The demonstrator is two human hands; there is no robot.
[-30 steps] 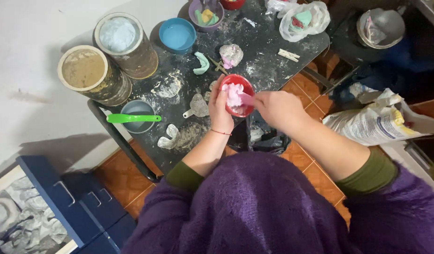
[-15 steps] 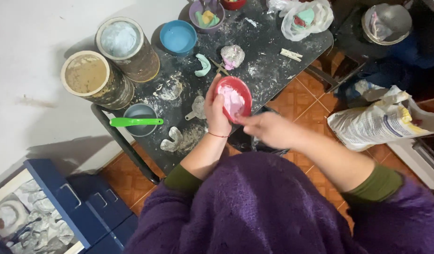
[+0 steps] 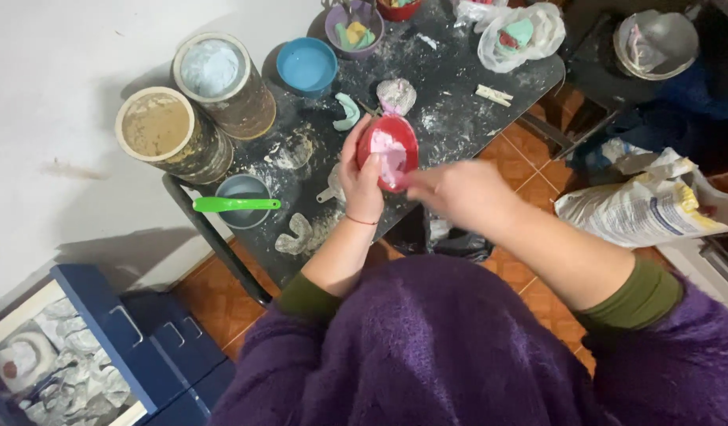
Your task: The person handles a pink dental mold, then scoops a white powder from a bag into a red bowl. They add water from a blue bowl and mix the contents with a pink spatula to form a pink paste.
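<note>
Red and rubbery-looking, the small mixing bowl [image 3: 388,152] sits in the grip of the left hand [image 3: 361,175], fingers wrapped round its near rim and tilting its mouth toward the person, just above the near edge of the dusty black table [image 3: 459,102]. Pale pink paste coats its inside. The right hand [image 3: 452,192] is closed at the bowl's lower lip, motion-blurred; it seems to hold a mixing tool, but I cannot tell what, since the blur hides it.

Beyond the bowl lie a crumpled lump of foil-like material [image 3: 396,95] and a pale green dental tray [image 3: 350,111]. Farther left stand a blue bowl [image 3: 306,65], two large tins of powder, one whitish [image 3: 210,69] and one tan [image 3: 156,125], and a grey bowl [image 3: 243,197] with a green spatula [image 3: 235,204] across it. A white dental cast [image 3: 294,234] rests near the table's front edge. On the floor sit a blue drawer unit [image 3: 119,347] and a printed sack [image 3: 648,201].

Tilted this steeply and held off the table, the bowl could shed paste onto the purple sweater [image 3: 427,347] or floor if the stirring pushes too hard against the lower lip; a soft wall might also buckle under the thumb
</note>
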